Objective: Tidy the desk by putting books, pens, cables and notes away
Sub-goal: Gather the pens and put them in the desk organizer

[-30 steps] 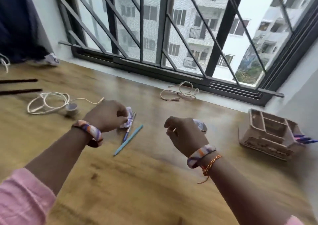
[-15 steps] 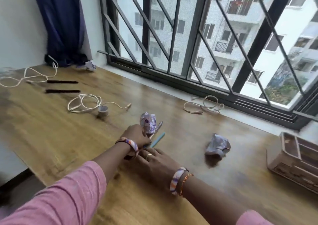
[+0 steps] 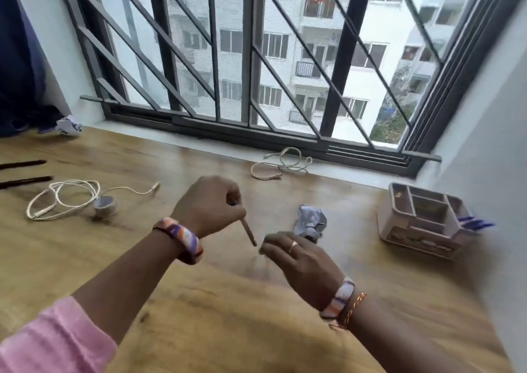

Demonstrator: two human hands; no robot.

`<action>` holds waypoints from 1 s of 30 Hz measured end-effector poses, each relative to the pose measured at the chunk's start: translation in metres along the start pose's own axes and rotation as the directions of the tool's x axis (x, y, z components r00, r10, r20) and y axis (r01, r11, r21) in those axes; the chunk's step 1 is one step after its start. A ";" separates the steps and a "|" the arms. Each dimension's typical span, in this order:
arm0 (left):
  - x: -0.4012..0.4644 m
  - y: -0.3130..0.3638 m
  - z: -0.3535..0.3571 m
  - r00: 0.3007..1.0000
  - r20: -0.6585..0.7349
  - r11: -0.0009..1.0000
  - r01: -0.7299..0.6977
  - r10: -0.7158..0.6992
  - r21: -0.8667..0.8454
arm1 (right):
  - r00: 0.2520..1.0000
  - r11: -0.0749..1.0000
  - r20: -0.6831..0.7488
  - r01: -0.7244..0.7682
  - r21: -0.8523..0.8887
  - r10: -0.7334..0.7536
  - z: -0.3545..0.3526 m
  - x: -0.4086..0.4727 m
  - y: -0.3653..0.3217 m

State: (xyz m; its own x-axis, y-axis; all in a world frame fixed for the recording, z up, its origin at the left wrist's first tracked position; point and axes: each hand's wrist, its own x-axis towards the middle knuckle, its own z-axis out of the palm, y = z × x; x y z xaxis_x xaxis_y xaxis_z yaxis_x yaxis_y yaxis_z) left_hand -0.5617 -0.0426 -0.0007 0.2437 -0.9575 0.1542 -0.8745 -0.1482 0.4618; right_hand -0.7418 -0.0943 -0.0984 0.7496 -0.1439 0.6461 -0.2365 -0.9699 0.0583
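Lifting off the desk [image 3: 199, 324], the left hand [image 3: 208, 205] had a pen [image 3: 248, 232] clamped in its fist, tip angled down toward the right hand [image 3: 299, 255]. Half a second earlier both hands were down flat by the pens and the crumpled note, so this was the pickup actually happening. The right hand hovered just above the wood with fingers curled, but it was too blurred for me to say if it had the blue pen or nothing at all; can't tell. That blue pen wasn't anywhere I could make out on the desk.

One crumpled note [image 3: 309, 221] sat just behind the right hand, another paper ball [image 3: 68, 125] way off by the curtain. The desk organizer [image 3: 422, 218] stood near the right wall with some blue pens [image 3: 474, 223] sticking out the side, which looked like the obvious drop spot.

Still loads left I'd say: white cable [image 3: 64, 198] on the left, beige cable [image 3: 281, 165] by the window sill, two dark sticks [image 3: 27, 181] at the far left edge.
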 end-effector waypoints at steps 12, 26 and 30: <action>0.095 0.201 0.065 0.754 -0.321 0.752 -0.639 0.572 -0.162 | 0.466 0.659 -0.760 -0.749 -0.067 0.453 -0.161 -0.048 0.105; 0.126 0.288 0.147 0.717 0.058 0.719 -0.695 0.694 -0.014 | 0.382 0.391 -0.559 -0.914 -0.109 0.736 -0.172 -0.074 0.161; 0.131 0.275 0.141 0.706 0.063 0.709 -0.704 0.706 -0.048 | 0.346 0.325 -0.539 -0.936 -0.137 0.768 -0.167 -0.076 0.158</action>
State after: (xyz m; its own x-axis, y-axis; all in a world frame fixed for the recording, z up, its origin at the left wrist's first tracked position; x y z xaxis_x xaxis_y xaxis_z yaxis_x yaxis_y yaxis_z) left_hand -0.8295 -0.2439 0.0231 -0.4714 -0.7960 0.3798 -0.7712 0.5809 0.2603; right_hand -0.9394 -0.2038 -0.0115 -0.2556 -0.6888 0.6784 -0.8632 -0.1534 -0.4810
